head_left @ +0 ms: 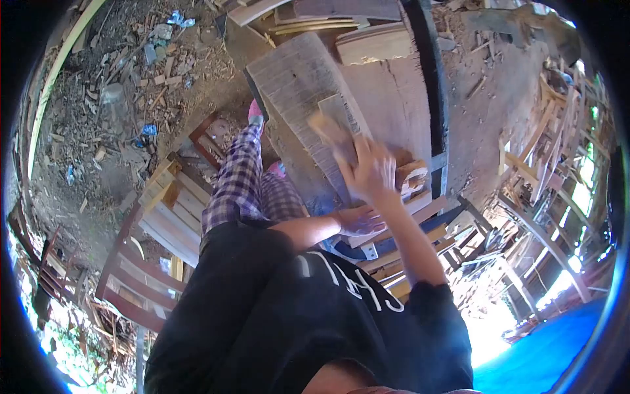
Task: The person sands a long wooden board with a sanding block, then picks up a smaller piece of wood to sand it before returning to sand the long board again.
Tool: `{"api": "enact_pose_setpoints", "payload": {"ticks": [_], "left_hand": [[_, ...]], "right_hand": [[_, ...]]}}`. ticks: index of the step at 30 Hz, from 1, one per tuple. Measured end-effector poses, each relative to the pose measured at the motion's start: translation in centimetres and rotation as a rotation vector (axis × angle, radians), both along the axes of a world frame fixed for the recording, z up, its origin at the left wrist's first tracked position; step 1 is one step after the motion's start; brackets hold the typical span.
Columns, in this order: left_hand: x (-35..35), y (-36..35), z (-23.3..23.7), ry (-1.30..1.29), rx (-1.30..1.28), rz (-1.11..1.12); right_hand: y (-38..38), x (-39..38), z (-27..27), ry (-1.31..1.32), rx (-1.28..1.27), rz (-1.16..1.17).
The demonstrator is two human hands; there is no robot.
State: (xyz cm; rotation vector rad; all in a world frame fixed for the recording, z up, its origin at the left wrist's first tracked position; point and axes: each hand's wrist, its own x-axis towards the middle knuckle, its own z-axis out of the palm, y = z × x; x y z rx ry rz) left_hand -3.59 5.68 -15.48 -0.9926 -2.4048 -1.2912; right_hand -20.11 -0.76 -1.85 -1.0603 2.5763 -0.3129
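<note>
My right hand (373, 169) is closed around a brown block-like tool (331, 134) with a lighter end, smeared by motion. The tool is over a long grey-brown plank (289, 72) that slants across the bench. A small flat piece of wood (340, 110) lies on the plank just beyond the tool. Close to my body, my left hand (362, 220) lies flat near the plank's near end, fingers stretched out. Right beside my right wrist sits a rough wooden piece with a hollow (413, 177).
The wide bench top (400, 98) has a dark edge beam (430, 59); more boards (377, 43) lie at its far end. A slatted wooden chair (141, 279) stands left of me. Wood scraps (174, 79) litter the dirt floor; wooden frames (531, 157) stand at right.
</note>
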Motion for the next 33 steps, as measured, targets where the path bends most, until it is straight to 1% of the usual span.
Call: {"api": "enact_pose_setpoints", "payload": {"ticks": [1,3,5,7,8,9,11,12,13,15,16,18,19,20,21,23,24,26,27,28,29,30,32,33], "left_hand": [[-0.8,-1.7,1.3,0.298,-0.328,0.056],[-1.9,-3.2,2.9,0.273,-0.304,0.069],[-2.0,-3.5,3.4,0.261,-0.282,0.082],[-2.4,-3.5,3.7,0.299,-0.277,0.129],[-1.9,-2.9,3.0,0.236,-0.310,0.041],[-1.0,-1.7,1.4,0.250,-0.306,0.042],[0.9,1.4,-2.3,0.434,-0.392,0.181],[0.8,2.1,-3.2,0.519,-0.439,0.260],[-0.2,1.3,-2.3,0.510,-0.438,0.272],[-0.7,-0.4,0.9,0.419,-0.479,0.071],[-1.3,-2.1,1.5,0.321,-0.267,0.078],[-1.5,-2.5,2.4,0.251,-0.305,0.039],[-1.6,-2.7,3.0,0.199,-0.342,0.005],[-2.5,-3.4,3.5,0.312,-0.280,0.150],[-2.0,-3.3,3.6,0.315,-0.292,0.144],[-1.7,-3.0,3.3,0.181,-0.371,-0.014],[-1.7,-2.8,2.8,0.195,-0.373,-0.015],[-1.2,-1.7,1.6,0.200,-0.376,-0.075],[-1.0,-0.8,0.9,0.202,-0.369,-0.066],[-0.6,0.2,0.3,0.001,0.026,-0.034],[-0.1,0.9,0.0,-0.206,0.424,-0.006],[-0.3,0.6,0.2,-0.218,0.432,-0.002],[-1.6,-1.7,1.7,0.138,-0.010,0.093],[-1.7,-2.6,2.4,0.316,-0.239,0.134]], "right_hand": [[-2.6,-1.4,-0.5,0.046,-0.028,0.003],[-8.0,-4.7,-1.3,0.125,-0.055,0.009],[-9.2,-5.4,-1.3,0.156,-0.058,0.009],[-8.3,-5.2,-1.3,0.171,-0.105,0.031],[-6.5,-4.1,-1.0,0.131,-0.078,0.013],[-3.8,-2.1,-0.5,0.089,-0.047,-0.004],[2.1,1.3,0.2,0.007,0.032,-0.008],[4.2,2.5,0.3,-0.008,-0.003,-0.015],[4.5,2.8,0.5,-0.029,-0.040,-0.020],[2.8,1.3,-0.4,-0.023,0.014,-0.036],[1.1,0.2,-0.5,-0.003,0.060,-0.058],[-3.4,-3.5,-1.7,0.134,-0.064,-0.084],[-5.7,-5.9,-1.5,0.081,-0.056,-0.122],[-7.1,-7.4,-1.1,0.034,-0.055,-0.155],[-6.8,-6.9,-1.1,0.034,-0.068,-0.160],[-5.3,-6.2,-1.6,0.121,-0.045,-0.093],[-3.0,-4.4,-1.7,0.096,-0.040,-0.079],[2.4,-0.1,-0.5,0.065,0.063,0.006],[4.5,2.0,0.1,0.031,0.046,0.022],[5.5,3.0,0.3,-0.009,0.029,0.038],[5.0,2.6,0.3,-0.018,0.038,0.041],[3.9,1.9,0.5,-0.005,0.024,0.038],[-0.2,-0.4,0.0,0.053,-0.012,0.028],[-2.8,-2.5,-1.0,0.061,-0.008,-0.014]]}}
